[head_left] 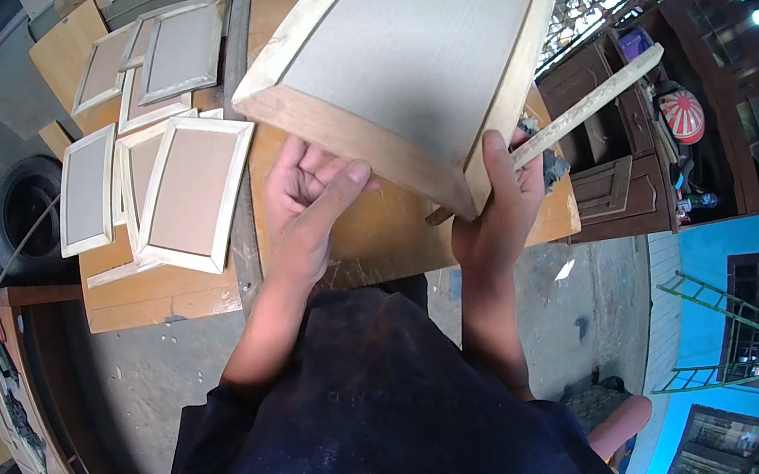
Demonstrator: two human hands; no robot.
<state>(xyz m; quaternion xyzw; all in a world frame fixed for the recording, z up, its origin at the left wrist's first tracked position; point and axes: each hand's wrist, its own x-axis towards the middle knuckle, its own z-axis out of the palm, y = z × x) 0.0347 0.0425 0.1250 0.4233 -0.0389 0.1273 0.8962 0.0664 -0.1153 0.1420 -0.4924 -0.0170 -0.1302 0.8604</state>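
A pale wooden frame with a grey panel (410,46) is raised, tilted, above the table. My right hand (490,211) grips its near right corner, thumb lying along the side rail. My left hand (303,214) is at the near rail, fingers curled against its underside and thumb tip at its edge. A slim wooden strip (591,105) slants past my right hand to the right; whether that hand also holds it, I cannot tell. Dark grey crumpled material (554,170) shows just beyond the same hand.
Several similar frames (224,147) lie overlapping on the left of the orange-brown wooden table (165,308). A dark bar (241,199) crosses the tabletop. A black tyre (23,217) is at the left, a dark wooden cabinet (603,189) at the right. Concrete floor (550,329) shows nearer me.
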